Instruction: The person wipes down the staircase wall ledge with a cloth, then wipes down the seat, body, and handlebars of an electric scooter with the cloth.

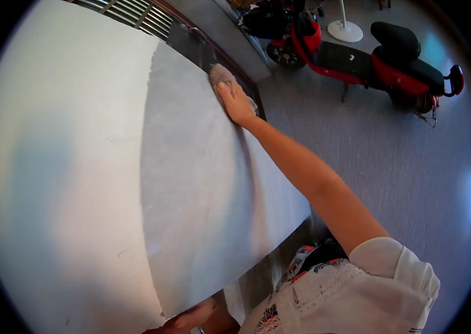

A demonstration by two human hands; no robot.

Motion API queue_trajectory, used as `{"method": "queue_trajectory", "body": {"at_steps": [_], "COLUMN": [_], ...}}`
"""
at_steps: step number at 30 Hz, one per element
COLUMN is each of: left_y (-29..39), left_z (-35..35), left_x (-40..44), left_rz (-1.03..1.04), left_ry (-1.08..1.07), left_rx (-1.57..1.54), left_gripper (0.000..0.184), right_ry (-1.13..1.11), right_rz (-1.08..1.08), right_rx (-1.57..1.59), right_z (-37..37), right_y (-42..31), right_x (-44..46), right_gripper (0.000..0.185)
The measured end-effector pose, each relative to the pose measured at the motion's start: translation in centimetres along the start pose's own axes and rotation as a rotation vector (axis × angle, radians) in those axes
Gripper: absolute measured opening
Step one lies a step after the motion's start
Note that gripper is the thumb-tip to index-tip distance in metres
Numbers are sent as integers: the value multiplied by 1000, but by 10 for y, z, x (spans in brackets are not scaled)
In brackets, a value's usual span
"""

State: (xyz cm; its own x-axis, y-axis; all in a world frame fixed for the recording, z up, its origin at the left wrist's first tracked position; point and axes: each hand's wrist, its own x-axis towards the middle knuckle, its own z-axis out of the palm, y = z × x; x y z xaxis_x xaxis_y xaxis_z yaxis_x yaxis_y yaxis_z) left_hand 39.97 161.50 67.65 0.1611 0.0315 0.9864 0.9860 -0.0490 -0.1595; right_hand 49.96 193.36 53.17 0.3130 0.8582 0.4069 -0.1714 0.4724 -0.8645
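My right hand is stretched to the far right edge of a broad, pale panel. Its fingers press on a bunched, grey-brown cloth, with a bit of it showing past the wrist side. A greyer section with a ragged left border covers the panel's right part; whether it is a film or a damp area is unclear. At the bottom, my left hand is partly in view by the panel's lower edge, its fingers hidden.
Beyond the panel, a red and black scooter stands on the grey floor. Near it is a white round stand base. A slatted metal grille and a dark frame border the panel's far side.
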Motion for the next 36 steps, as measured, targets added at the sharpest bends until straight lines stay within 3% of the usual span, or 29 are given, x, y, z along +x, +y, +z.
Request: {"method": "queue_trajectory", "body": {"at_steps": [4, 6, 10, 11, 12, 14, 17, 19, 21, 25, 28, 30, 31, 34, 36], "left_y": [0, 11, 0, -7, -13, -21, -26, -22, -20, -20, -20, -19, -19, -17, -16], "left_z": [5, 19, 20, 16, 12, 6, 6, 10, 13, 15, 16, 18, 19, 21, 22], "left_x": [3, 2, -4, -6, -8, -11, -16, -15, -15, -14, -14, -14, -14, -14, -15], "left_rz": [46, -12, -17, 8, 34, 62, -11, -10, -16, -9, -14, -14, -13, -18, -17], "left_ry": [-20, 27, 74, 74, 78, 82, 52, 71, 82, 98, 107, 109, 109, 117, 121], "left_rx": [7, -44, -83, -80, -78, -81, -225, -191, -163, -132, -122, -117, -117, -122, -124], "left_gripper": [53, 52, 51, 51, 51, 50, 51, 51, 51, 51, 51, 52, 52, 52, 52], "right_ry": [14, 40, 189, 198, 117, 158, 159, 92, -61, 76, 69, 19, 173, 152, 206], "right_rz": [479, 598, 1011, 1052, 1090, 1363, 1242, 883, 674, 262, 303, 456, 493, 745, 759], "right_rx": [-113, -51, 177, 140, -83, -126, -58, 149, 31, -40, -79, -61, -157, -60, -16], "right_z": [-39, -61, -93, -97, -101, -96, -77, -66, -63, -30, -43, -57, -47, -72, -82], "right_y": [90, 149, 180, 141, 168, 111, 52, 43, 18, 60, 74, 76, 153, 175, 196], "right_x": [-67, -129, -282, -298, -336, -313, -258, -230, -178, -112, -82, -75, -88, -128, -170], "right_gripper": [51, 50, 55, 55, 54, 53, 50, 48, 48, 50, 48, 47, 47, 50, 50]}}
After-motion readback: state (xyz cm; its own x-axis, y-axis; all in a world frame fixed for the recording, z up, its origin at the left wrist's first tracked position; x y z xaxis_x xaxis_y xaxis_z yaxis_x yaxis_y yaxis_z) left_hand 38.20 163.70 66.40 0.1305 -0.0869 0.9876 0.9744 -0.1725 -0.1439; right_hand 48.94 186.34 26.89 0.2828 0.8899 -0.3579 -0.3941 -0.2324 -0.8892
